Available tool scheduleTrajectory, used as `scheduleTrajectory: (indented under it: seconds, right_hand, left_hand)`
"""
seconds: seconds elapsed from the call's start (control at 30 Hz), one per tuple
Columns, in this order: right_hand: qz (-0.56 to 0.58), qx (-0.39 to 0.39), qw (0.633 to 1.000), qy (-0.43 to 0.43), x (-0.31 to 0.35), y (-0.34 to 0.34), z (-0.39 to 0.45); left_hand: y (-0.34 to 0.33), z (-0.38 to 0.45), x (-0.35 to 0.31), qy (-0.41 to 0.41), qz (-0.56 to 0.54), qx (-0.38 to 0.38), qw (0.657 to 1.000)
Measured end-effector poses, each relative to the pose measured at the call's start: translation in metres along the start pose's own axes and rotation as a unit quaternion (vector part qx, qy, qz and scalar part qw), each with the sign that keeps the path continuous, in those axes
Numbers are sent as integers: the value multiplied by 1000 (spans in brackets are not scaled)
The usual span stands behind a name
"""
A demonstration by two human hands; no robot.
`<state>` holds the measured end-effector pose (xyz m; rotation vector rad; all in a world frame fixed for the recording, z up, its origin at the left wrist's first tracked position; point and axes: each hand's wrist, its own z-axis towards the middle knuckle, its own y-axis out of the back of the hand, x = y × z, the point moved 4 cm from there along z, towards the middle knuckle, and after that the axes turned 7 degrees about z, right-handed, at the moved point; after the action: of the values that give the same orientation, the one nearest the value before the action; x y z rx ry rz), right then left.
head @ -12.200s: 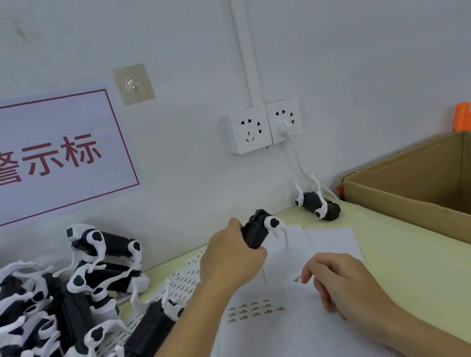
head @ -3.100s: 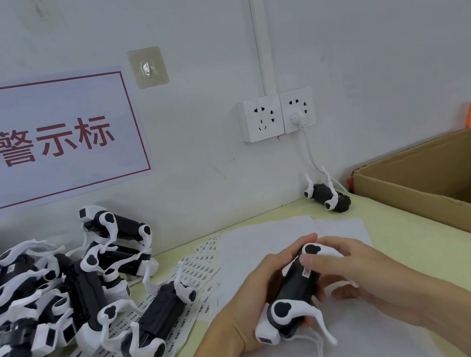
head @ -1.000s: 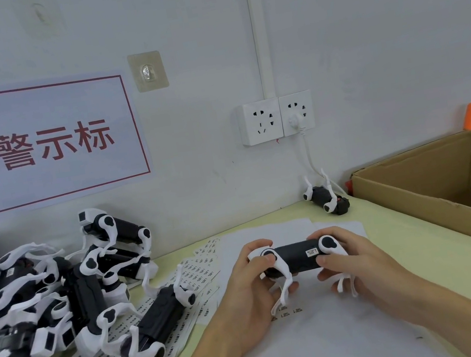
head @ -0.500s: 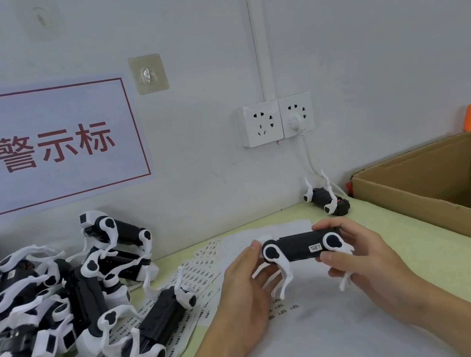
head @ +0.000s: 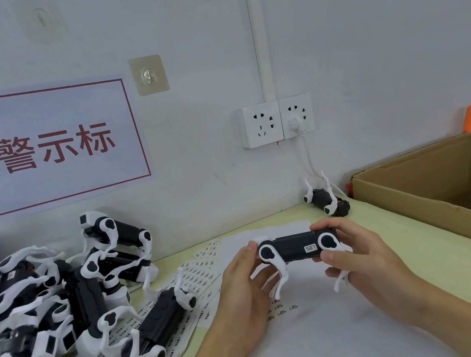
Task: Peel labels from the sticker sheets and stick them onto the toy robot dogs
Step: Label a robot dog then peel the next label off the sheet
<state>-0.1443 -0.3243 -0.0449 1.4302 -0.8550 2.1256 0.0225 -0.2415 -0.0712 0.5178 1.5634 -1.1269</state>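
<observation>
Surface (head: 403, 246) before us is pale yellow-green, set against a white wall with a red-lettered sign (head: 46, 145) and 2 sockets (head: 276, 120). We see a heap of toy robot dogs (head: 39, 304) at left, sticker sheets (head: 168, 341) spread beneath them, and a cardboard box (head: 438, 193) at right. Between our hands, lifted above the white sheet (head: 325, 338), lies 1 toy robot dog (head: 299, 250), horizontal, its label (head: 310, 248) facing us. Our left hand (head: 247, 289) pinches its left end; our right hand (head: 358, 257) curls round its right end, both forearms angling inward.
</observation>
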Motion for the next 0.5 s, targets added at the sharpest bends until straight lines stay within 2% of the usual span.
scheduleTrajectory:
  seconds: [0.5]
  right_hand:
    - [48,-14,998,-46,-5,2,3]
  left_hand:
    - [0,-3,-2,-2,39,29,999]
